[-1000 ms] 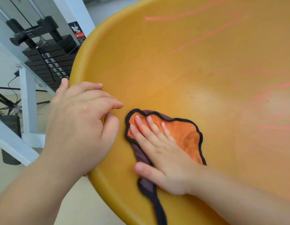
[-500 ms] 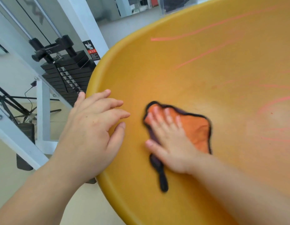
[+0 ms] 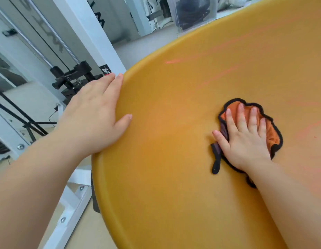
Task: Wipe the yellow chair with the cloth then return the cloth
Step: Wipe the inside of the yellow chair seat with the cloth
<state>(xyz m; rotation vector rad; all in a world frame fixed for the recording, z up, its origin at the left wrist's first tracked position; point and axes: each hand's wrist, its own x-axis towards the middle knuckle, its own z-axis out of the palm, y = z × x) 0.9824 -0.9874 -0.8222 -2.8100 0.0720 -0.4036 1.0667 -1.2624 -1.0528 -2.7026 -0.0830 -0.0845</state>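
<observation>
So the cloth (image 3: pixel 269 128) is out in the middle of the yellow chair (image 3: pixel 174 159) seat, pinned flat under the right hand (image 3: pixel 246 141), fingers (image 3: pixel 241 115) spread wide and pressing down, not pinching anything. The left hand (image 3: pixel 95 115) is flat and open on the chair's rim, thumb on the seat side, looks like it's just bracing the thing. The cloth is orange with black edging, soft and floppy, bunched up under the palm, with a loose strip (image 3: pixel 216 164) trailing off beside the wrist. It probably weighs next to nothing and slides easily on that smooth plastic. When it's time to put it back, I'd just scrunch the bunched middle rather than grab that dangly strip.
</observation>
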